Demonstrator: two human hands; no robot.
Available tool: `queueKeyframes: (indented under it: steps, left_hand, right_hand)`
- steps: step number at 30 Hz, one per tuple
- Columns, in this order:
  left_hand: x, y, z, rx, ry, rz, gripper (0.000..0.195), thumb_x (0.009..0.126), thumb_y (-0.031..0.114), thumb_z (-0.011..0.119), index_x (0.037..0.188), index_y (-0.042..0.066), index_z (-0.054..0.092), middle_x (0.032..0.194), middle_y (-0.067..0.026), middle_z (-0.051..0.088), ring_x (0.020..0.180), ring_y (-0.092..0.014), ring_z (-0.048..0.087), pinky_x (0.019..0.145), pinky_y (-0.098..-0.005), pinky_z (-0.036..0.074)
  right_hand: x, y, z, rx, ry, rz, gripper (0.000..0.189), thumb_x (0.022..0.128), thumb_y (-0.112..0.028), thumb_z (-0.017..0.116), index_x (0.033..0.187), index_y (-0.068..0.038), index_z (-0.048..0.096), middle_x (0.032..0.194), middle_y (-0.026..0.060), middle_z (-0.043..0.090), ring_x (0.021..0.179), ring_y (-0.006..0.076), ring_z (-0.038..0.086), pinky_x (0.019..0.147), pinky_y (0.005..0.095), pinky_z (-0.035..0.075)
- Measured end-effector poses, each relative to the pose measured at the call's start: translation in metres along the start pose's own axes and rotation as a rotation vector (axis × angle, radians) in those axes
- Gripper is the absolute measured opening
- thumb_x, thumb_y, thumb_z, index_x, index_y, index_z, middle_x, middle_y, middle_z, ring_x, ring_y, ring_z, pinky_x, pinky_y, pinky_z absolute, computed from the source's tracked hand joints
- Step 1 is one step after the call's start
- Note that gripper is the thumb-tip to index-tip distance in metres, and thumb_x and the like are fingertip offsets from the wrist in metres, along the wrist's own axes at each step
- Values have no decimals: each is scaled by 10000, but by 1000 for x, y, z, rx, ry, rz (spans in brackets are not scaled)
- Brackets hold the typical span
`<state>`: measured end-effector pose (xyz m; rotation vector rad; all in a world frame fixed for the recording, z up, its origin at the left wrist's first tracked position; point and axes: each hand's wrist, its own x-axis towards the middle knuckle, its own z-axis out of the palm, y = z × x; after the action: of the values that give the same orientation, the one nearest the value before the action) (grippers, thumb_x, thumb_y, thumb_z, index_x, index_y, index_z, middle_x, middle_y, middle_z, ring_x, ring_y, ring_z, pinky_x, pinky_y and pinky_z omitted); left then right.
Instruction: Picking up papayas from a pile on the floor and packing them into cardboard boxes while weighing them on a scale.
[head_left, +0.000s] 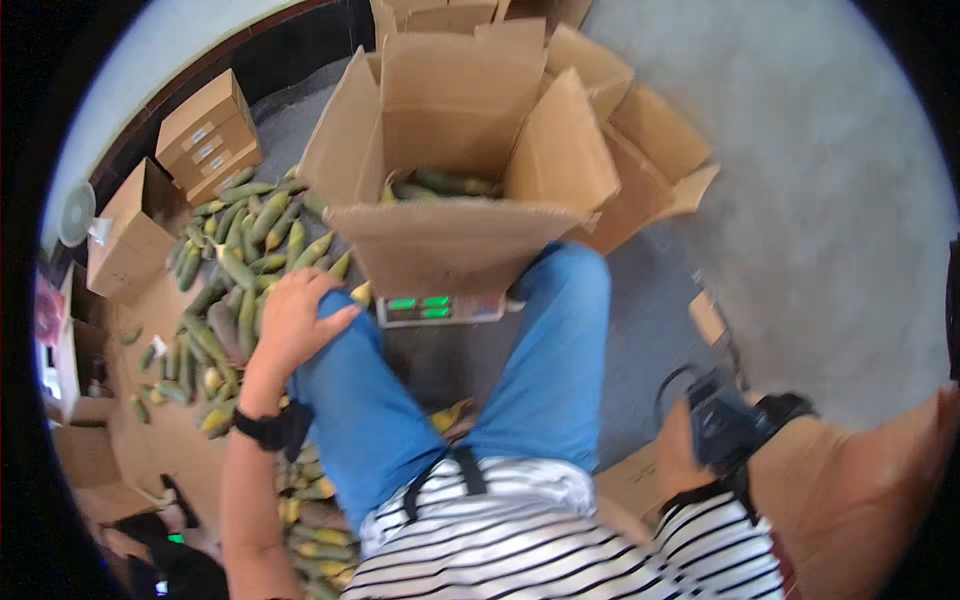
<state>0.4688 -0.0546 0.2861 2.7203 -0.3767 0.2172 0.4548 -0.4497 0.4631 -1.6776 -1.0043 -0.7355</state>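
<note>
My left hand (300, 315) rests on my left knee, thumb apart from the fingers, holding nothing. Beside it lies a heap of long green and yellow gourd-like vegetables (251, 232). Between and beyond my knees, an open cardboard box (457, 247) stands over a digital scale (442, 309), whose green display is lit. Several green vegetables (450, 185) lie inside the box. At the lower right, my right arm in a striped sleeve is partly visible by a blurred black object (724, 420); the right hand cannot be clearly made out.
More open cardboard boxes (660, 157) stand behind and right of the scale. Closed boxes (206, 135) and another carton (131, 232) line the left wall. More vegetables (322, 551) lie left of my hip. Another person in dark clothing (172, 562) is at the lower left.
</note>
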Motion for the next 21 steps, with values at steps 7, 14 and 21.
queueKeyframes:
  steps: [7, 14, 21]
  left_hand:
    - [-44, 6, 16, 70, 0, -81, 428, 649, 421, 803, 956, 135, 720, 986, -110, 623, 995, -323, 575, 863, -441, 463]
    - [5, 23, 3, 18, -16, -17, 357, 734, 349, 753, 962, 83, 688, 978, -131, 625, 964, -333, 583, 830, -438, 472]
    - [-4, 9, 5, -7, -28, -61, 337, 734, 328, 758, 957, 81, 700, 1000, -121, 647, 986, -325, 599, 867, -424, 478]
  right_hand:
    - [53, 11, -46, -78, 268, -374, 225, 907, -139, 585, 1100, -24, 599, 1045, 120, 625, 801, 202, 605, 659, 315, 486]
    - [1, -4, -32, 76, 397, -90, 185, 921, -137, 555, 1057, -22, 606, 1013, 130, 611, 770, 200, 590, 629, 318, 472]
    - [-25, -28, -17, 133, 576, 66, 166, 935, -135, 524, 1014, -19, 612, 982, 140, 598, 740, 197, 575, 599, 320, 457]
